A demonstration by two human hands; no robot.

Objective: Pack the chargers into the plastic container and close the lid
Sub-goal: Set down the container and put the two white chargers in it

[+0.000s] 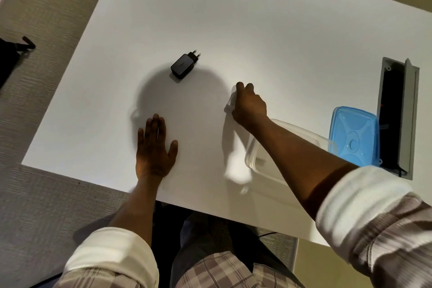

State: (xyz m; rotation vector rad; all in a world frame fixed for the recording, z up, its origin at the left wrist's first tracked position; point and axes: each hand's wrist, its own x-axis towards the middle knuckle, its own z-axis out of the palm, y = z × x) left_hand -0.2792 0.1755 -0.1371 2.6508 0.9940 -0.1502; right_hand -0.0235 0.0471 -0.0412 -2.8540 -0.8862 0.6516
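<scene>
While the left hand (153, 147) rests flat with fingers spread, probably as a brace, the right hand (249, 105) closes on a white charger (230, 103). The black charger (183, 65) lies at eleven o'clock, and the clear container (264, 161) waits open at five o'clock, its blue lid (354, 133) beside it.

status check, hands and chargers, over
Left hand flat on table, empty. Right hand closed on white charger. Black charger loose on table; container open, blue lid beside it. Nothing blocking.
</scene>
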